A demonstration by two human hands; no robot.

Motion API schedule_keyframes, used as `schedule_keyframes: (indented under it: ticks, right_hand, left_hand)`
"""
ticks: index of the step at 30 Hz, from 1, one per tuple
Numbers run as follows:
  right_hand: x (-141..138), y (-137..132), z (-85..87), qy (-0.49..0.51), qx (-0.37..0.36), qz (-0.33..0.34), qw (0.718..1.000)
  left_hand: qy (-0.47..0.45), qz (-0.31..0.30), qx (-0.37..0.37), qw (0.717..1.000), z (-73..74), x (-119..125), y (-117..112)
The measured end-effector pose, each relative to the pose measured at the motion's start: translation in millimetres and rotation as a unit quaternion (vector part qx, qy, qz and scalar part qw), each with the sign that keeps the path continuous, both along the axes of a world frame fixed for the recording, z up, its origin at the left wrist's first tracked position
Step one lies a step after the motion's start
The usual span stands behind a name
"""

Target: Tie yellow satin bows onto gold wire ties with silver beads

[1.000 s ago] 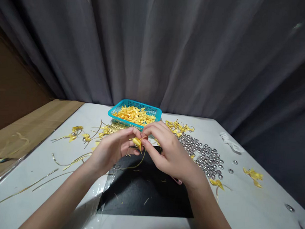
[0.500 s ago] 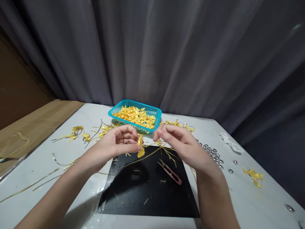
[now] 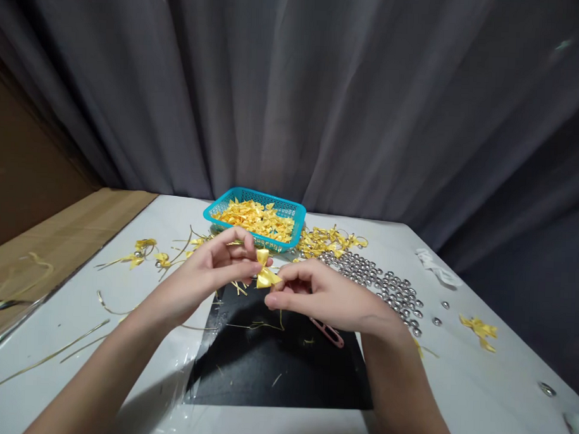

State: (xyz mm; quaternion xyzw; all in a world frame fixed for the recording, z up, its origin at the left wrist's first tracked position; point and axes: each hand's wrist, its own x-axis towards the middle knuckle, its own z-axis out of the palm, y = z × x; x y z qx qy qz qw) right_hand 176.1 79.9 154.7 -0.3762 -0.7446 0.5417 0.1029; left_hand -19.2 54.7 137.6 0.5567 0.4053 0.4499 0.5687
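A small yellow satin ribbon bow (image 3: 267, 278) is pinched between the thumb and fingers of my left hand (image 3: 224, 265), held above the black mat. My right hand (image 3: 322, 293) is closed close beside it, thumb and forefinger by the bow's lower right tip. A thin gold cord (image 3: 267, 326) runs up from over the mat to the right thumb and disappears behind that hand, seemingly gripped there. Pink-handled thread snips (image 3: 330, 334) lie on the mat, their blades hidden by my right hand.
A blue basket (image 3: 301, 220) full of yellow bows stands at the back. Many silver bells or beads (image 3: 391, 287) spread to the right, near finished-looking bows (image 3: 329, 240). Gold cords (image 3: 66, 345) lie left. Under my hands is the black mat (image 3: 284, 381); a grey curtain (image 3: 293, 103) hangs behind.
My right hand has come down and left to the bow, uncovering more silver pieces and covering the snips' blades. The bow has turned in my left hand, and the cord has shifted.
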Motion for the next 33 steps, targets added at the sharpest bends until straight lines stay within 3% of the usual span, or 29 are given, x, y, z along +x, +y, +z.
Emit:
schedule_keyframes:
  ticks: [8,13,20,24,33]
  right_hand:
    - [16.6,3.4,14.3,0.049,0.06,-0.001,0.997]
    - [16.1,-1.1,17.6,0.104,0.054,-0.016,0.993]
    - [16.0,-2.8,15.2,0.09,0.069,-0.07,0.991]
    - [16.9,-1.3,16.6,0.133,0.052,-0.073,0.987]
    - [37.6,1.0,20.4,0.094,0.122,-0.145,0.977]
  left_hand:
    - [0.02,0.088,0.006,0.996,-0.9,-6.5,5.4]
    - [0.018,0.018,-0.006,1.0,-7.3,8.4,3.4]
    - [0.122,-0.071,0.074,0.987,-11.2,29.1,-7.6]
    - [0.164,-0.057,0.084,0.981,-12.2,35.3,-7.8]
    - [0.162,-0.05,0.068,0.983,-7.9,22.8,-8.6]
